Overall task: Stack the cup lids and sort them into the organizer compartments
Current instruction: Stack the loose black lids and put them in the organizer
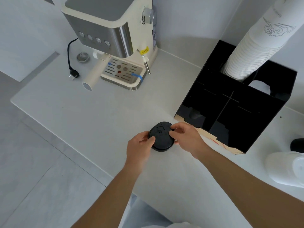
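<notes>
Head view — black lids clamped between left hand and right hand; both grip rims.

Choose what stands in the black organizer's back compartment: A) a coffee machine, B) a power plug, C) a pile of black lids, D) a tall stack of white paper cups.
D: a tall stack of white paper cups rises out of the organizer's back compartment.
</notes>
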